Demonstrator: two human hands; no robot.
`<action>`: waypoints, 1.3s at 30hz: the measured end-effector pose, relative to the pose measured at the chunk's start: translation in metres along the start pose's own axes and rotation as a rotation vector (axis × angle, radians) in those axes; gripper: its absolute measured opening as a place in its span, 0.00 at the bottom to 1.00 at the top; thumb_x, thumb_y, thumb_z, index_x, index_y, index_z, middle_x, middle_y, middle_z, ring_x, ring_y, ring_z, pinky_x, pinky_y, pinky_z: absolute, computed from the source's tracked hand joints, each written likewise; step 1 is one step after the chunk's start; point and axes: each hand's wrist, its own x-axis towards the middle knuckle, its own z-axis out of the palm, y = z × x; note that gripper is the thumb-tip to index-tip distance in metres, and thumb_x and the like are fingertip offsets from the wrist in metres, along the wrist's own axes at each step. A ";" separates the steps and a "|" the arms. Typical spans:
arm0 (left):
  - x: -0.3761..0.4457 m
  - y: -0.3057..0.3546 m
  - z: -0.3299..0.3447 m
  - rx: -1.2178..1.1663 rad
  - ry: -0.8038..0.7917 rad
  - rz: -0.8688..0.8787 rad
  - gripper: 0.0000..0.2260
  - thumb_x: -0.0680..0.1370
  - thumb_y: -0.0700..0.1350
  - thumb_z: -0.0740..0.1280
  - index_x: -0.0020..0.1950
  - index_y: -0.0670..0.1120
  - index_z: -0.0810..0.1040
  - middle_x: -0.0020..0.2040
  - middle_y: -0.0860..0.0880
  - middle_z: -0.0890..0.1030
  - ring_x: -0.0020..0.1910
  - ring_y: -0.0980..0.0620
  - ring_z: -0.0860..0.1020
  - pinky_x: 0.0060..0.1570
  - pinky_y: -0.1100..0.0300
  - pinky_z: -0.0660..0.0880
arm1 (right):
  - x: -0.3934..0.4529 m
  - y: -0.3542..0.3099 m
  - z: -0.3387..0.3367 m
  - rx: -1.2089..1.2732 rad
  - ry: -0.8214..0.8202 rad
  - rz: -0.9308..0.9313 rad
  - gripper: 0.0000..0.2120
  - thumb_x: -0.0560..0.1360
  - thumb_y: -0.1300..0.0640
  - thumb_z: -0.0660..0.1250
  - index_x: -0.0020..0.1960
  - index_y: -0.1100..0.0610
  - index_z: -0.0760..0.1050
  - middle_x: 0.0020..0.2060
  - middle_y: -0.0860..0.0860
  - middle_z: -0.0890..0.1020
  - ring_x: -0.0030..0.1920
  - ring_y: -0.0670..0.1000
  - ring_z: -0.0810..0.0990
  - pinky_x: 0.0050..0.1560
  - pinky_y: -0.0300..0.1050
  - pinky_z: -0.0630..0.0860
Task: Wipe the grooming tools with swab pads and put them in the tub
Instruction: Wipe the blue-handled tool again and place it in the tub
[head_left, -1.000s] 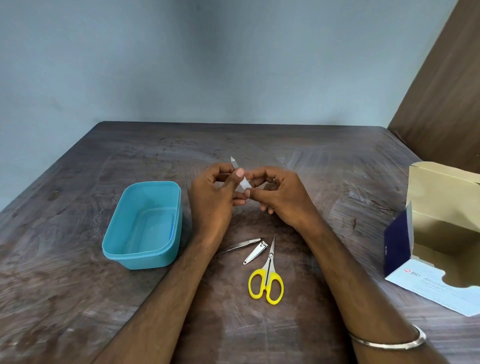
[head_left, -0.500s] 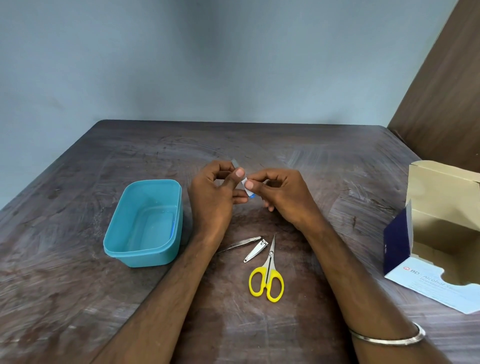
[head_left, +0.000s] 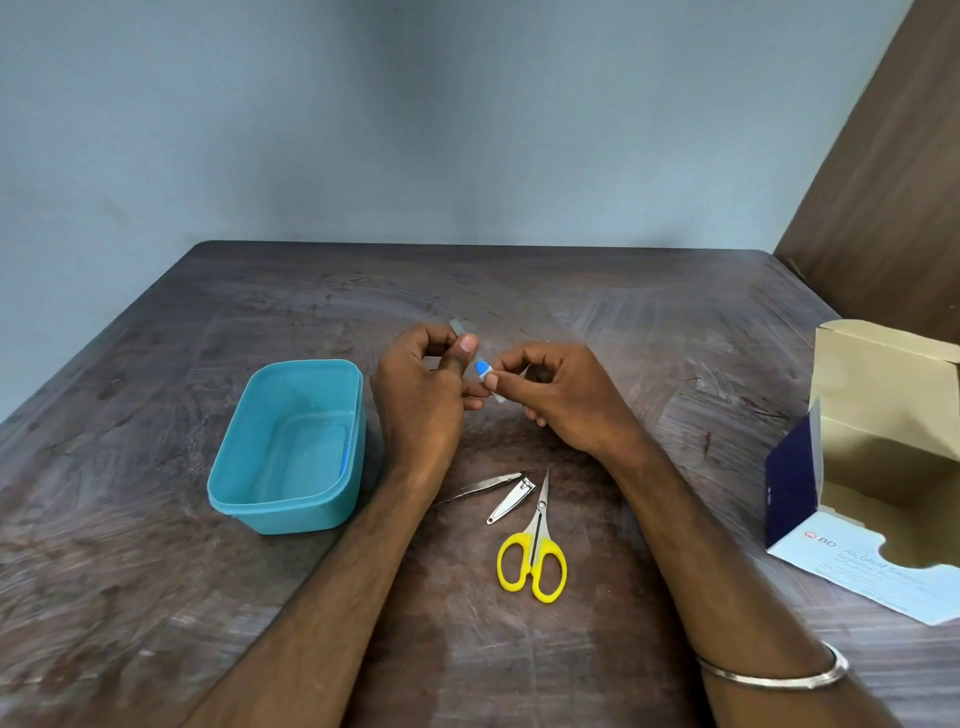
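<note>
1. The left hand (head_left: 421, 395) pinches a slim metal nail file with a blue handle (head_left: 482, 369), held just right of the teal plastic tub (head_left: 291, 447) above the counter (head_left: 623, 332).
2. The right hand (head_left: 556, 395) pinches a small white swab pad (head_left: 496, 392) around the file.
3. Keep the file steady; slide the pad along its whole length.

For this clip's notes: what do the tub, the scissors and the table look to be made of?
The tub looks like moulded plastic: even teal colour, rounded corners, soft sheen. The scissors seem to have steel blades, thin, grey and reflective, with glossy yellow handle loops, probably plastic. The table looks like dark wood or a wood-look laminate, matte and heavily scuffed with pale scratches; the picture does not settle which.
</note>
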 end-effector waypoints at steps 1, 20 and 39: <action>0.000 0.000 0.000 0.021 0.005 0.011 0.03 0.78 0.43 0.70 0.45 0.50 0.79 0.42 0.48 0.83 0.31 0.52 0.84 0.29 0.53 0.81 | 0.000 0.000 -0.001 0.003 0.001 0.001 0.03 0.75 0.55 0.74 0.45 0.53 0.85 0.27 0.42 0.81 0.25 0.44 0.74 0.31 0.43 0.72; 0.007 -0.005 0.000 -0.115 0.062 -0.053 0.07 0.76 0.40 0.72 0.41 0.51 0.79 0.36 0.47 0.83 0.33 0.49 0.83 0.29 0.55 0.77 | -0.001 0.000 0.004 -0.020 -0.077 0.000 0.08 0.80 0.52 0.68 0.45 0.54 0.81 0.30 0.56 0.80 0.28 0.50 0.77 0.32 0.49 0.74; 0.008 0.000 -0.003 -0.257 0.067 -0.071 0.06 0.75 0.39 0.73 0.50 0.42 0.81 0.39 0.44 0.86 0.32 0.47 0.83 0.32 0.56 0.81 | 0.000 0.000 0.002 0.058 -0.005 0.053 0.06 0.78 0.51 0.71 0.48 0.52 0.84 0.29 0.47 0.81 0.29 0.46 0.78 0.31 0.39 0.72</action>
